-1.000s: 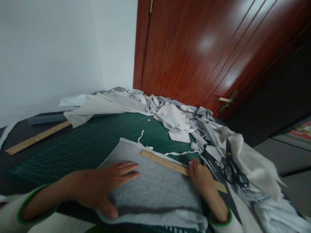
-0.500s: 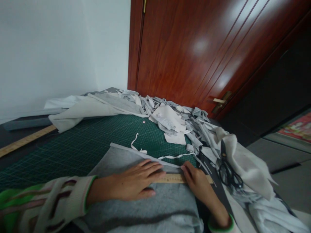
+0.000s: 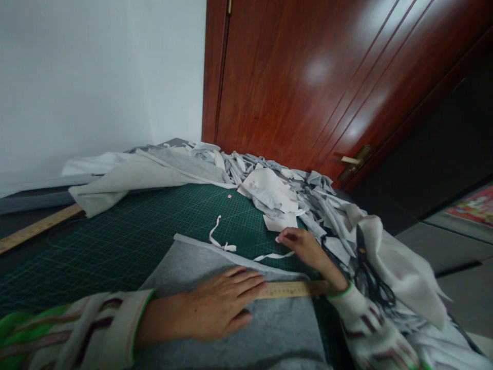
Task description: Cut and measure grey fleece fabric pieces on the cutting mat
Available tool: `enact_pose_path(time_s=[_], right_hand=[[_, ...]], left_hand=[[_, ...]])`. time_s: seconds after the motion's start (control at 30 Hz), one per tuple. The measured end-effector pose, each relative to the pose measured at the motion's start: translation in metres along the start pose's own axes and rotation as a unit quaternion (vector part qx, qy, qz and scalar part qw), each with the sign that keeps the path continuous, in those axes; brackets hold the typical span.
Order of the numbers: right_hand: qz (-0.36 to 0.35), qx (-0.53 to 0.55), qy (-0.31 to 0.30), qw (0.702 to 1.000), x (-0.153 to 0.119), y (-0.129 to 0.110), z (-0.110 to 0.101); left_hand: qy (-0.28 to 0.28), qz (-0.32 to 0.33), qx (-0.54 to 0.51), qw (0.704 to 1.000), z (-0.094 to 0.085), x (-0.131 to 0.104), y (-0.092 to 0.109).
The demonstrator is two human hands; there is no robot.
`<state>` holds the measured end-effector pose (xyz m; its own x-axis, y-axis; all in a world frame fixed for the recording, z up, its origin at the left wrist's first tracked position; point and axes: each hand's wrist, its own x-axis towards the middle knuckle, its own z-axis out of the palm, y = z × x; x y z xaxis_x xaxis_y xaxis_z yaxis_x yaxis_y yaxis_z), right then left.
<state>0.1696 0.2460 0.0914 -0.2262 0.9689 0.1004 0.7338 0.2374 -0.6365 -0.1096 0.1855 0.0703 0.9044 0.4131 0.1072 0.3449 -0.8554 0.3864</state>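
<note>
My left hand (image 3: 221,303) lies flat, fingers stretched out, on a grey cloth (image 3: 192,262) and over the left end of a wooden ruler (image 3: 288,289). The ruler runs rightward across the cloth, below its folded far edge. My right hand (image 3: 304,247) is above the green cutting mat (image 3: 154,213), past the cloth's edge, with a small pink disc (image 3: 279,239) pinched at its fingertips. A thin white strip (image 3: 274,256) lies just below it, and another curled strip (image 3: 215,236) lies farther left. My right forearm hides the ruler's right end.
Black scissors (image 3: 372,280) rest by crumpled pale fabric (image 3: 404,267) on the right. Grey and white scraps (image 3: 269,190) are heaped at the back, before a brown door (image 3: 292,82). A second pink disc (image 3: 229,196) lies on the mat; another ruler (image 3: 42,226) is at left.
My right hand has left the cloth edge and ruler and moved forward over the mat, where a pink disc now shows at its fingertips. My left hand stays flat on the cloth and ruler.
</note>
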Motion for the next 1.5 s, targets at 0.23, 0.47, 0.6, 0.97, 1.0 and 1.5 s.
enact_pose_path(time_s=[0.23, 0.47, 0.6, 0.97, 1.0, 1.5], right_hand=[[-0.008, -0.002, -0.066, 0.998, 0.052, -0.009, 0.033], [-0.041, -0.064, -0.032, 0.997, 0.018, -0.022, 0.025], [-0.074, -0.082, -0.115, 0.987, -0.007, -0.025, 0.021], [-0.014, 0.044, 0.032, 0.998, 0.004, -0.018, -0.012], [0.009, 0.073, 0.088, 0.993, 0.006, -0.015, -0.023], [0.064, -0.060, 0.145, 0.986, 0.001, -0.012, -0.026]], left_hand=[[0.019, 0.008, 0.032, 0.999, 0.009, 0.000, -0.002], [0.032, 0.035, 0.030, 0.998, 0.008, -0.002, -0.004], [0.049, 0.045, 0.025, 0.997, 0.014, 0.000, -0.008], [0.045, 0.030, -0.030, 0.998, -0.004, -0.007, 0.002], [0.049, 0.033, -0.043, 0.997, -0.006, -0.008, 0.001], [0.080, 0.038, -0.069, 0.994, -0.006, -0.012, 0.000]])
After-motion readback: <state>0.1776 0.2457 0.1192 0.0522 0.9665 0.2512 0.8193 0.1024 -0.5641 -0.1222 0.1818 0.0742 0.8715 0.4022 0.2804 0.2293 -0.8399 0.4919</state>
